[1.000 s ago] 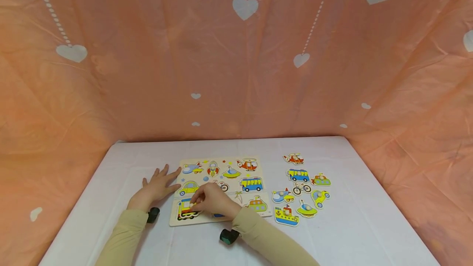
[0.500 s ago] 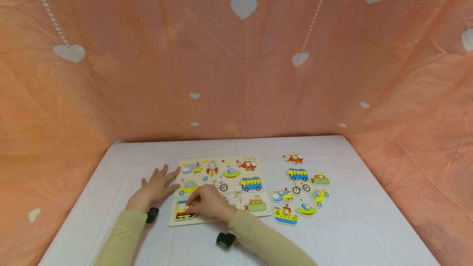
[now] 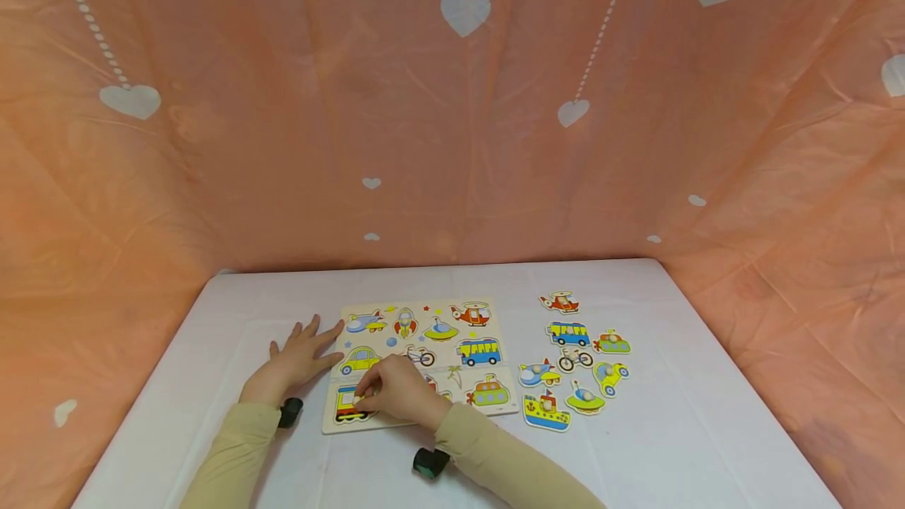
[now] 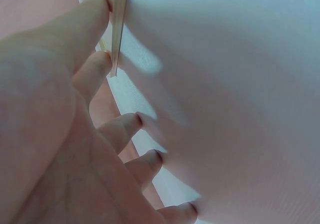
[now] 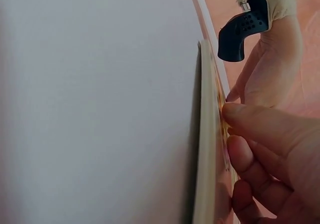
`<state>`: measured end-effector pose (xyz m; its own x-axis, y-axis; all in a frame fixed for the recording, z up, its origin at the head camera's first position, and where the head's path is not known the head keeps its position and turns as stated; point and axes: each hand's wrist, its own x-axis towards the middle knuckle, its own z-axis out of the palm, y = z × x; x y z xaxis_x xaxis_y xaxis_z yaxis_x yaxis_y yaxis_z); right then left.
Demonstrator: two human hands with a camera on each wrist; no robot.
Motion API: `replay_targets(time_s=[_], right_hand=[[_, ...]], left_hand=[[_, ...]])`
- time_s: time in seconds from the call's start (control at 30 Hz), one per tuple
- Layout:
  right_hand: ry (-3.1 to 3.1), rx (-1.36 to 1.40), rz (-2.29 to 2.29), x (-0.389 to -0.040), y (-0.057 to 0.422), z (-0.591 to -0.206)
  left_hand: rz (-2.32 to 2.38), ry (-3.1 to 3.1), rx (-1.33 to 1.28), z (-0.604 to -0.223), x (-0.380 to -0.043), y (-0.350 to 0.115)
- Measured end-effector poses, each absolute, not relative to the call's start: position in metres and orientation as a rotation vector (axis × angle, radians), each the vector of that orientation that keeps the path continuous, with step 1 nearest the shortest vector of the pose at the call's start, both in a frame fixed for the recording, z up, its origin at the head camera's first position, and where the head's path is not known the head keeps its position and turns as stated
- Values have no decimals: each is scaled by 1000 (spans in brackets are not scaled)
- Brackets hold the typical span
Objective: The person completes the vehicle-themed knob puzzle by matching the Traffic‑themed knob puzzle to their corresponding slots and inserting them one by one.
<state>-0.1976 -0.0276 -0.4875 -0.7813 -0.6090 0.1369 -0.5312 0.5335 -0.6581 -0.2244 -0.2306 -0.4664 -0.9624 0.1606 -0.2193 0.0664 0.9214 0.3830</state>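
Observation:
My right hand (image 3: 403, 391) reaches over the wooden peg puzzle board (image 3: 447, 360) and pinches the train puzzle piece (image 3: 345, 407) with thumb and index finger. This piece lies at the board's lower left corner, its right part hidden behind the fingers. In the right wrist view the fingertips (image 5: 232, 115) are right at the board's top face. My left hand (image 3: 293, 360) is spread at the board's left side. Its thumb and index finger touch the board edge (image 4: 118, 29) in the left wrist view, while the other fingertips rest on the white tabletop.
Loose puzzle pieces lie right of the board: a helicopter (image 3: 561, 303), a blue bus (image 3: 569, 334), a submarine (image 3: 612, 343), a bicycle (image 3: 576, 360), a plane (image 3: 539, 373), a ship (image 3: 546, 412) and several others. An orange heart-print curtain (image 3: 452, 140) stands behind the table.
The right hand has shifted slightly left and down with the train piece, which now sits lined up with the board's lower left outline. The left hand stays in place.

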Motion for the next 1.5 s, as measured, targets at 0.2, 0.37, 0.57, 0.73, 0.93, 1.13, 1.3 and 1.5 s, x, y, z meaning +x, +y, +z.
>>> replay_targets(time_s=[0.2,0.37,0.57,0.73,0.93,1.13,1.3,1.5], right_hand=[[2603,-1032,-1106,-200,-24,-487],[2526,-1052,-1151,-203,-18,-483],[2436,-1022,-1243,-208,-8,-476],[2439,-993,-1306,-214,3,-469],[2455,-892,-1369,-222,19,-462],[2533,-830,-1383,-231,37,-452],[2571,-893,-1435,-240,59,-444],[2622,-858,-1459,-248,89,-439]], left_hand=[[548,2834,172,-468,-225,-232],[550,2834,178,-467,-225,-232],[571,2821,168,-469,-226,-234],[571,2828,162,-472,-227,-235],[578,2836,167,-473,-227,-237],[608,2832,165,-473,-225,-237],[611,2837,164,-473,-225,-238],[602,2841,171,-473,-223,-238]])
